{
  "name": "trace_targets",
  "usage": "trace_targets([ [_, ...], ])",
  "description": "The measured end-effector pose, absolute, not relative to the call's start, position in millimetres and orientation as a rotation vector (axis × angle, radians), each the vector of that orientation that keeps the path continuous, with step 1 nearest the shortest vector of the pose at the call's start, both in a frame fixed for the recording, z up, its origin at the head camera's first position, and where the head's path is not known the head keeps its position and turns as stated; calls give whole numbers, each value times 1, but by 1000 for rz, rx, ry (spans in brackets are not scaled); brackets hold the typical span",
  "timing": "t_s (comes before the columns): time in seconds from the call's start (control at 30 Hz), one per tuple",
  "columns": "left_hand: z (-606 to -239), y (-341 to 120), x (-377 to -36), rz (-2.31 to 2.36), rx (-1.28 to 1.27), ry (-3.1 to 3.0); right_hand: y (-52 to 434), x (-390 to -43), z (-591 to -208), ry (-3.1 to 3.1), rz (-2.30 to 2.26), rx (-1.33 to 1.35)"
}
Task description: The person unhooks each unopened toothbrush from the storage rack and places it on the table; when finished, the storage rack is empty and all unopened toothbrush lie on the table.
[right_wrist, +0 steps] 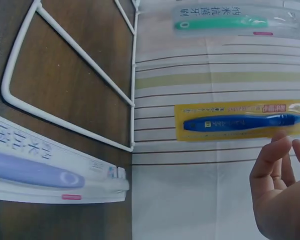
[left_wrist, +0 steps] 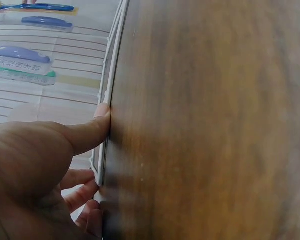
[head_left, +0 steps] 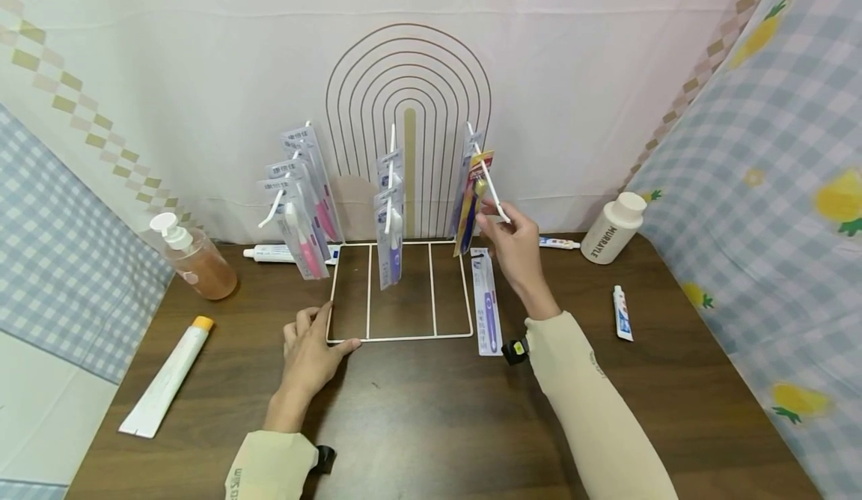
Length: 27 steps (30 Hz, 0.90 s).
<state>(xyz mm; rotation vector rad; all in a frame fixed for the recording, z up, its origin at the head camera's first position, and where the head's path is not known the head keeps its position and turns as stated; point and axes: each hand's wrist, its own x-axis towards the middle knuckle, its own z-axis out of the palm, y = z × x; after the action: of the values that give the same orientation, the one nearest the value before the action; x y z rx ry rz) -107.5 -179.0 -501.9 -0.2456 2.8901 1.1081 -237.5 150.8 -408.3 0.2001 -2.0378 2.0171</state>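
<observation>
A white wire display rack stands on the table, its three hooks hung with packaged toothbrushes. My left hand rests at the base's front left corner, thumb against the front bar and the other fingers by the left side. My right hand pinches a yellow-backed toothbrush pack with a blue handle, which hangs on the right hook. Behind it hangs another pack, partly hidden. Purple packs are on the middle hook and pink ones on the left.
A purple toothbrush pack lies right of the rack base. On the left are a pump bottle, a large white tube and a toothpaste tube. On the right stand a white bottle and a small toothpaste tube. Patterned cloth hangs behind.
</observation>
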Motion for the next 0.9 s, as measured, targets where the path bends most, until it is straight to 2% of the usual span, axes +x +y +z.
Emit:
trace_targets([
  [0.9,-508,-183,-110,1124,-239,2868,142,-243,-391,-1949,2029,134],
])
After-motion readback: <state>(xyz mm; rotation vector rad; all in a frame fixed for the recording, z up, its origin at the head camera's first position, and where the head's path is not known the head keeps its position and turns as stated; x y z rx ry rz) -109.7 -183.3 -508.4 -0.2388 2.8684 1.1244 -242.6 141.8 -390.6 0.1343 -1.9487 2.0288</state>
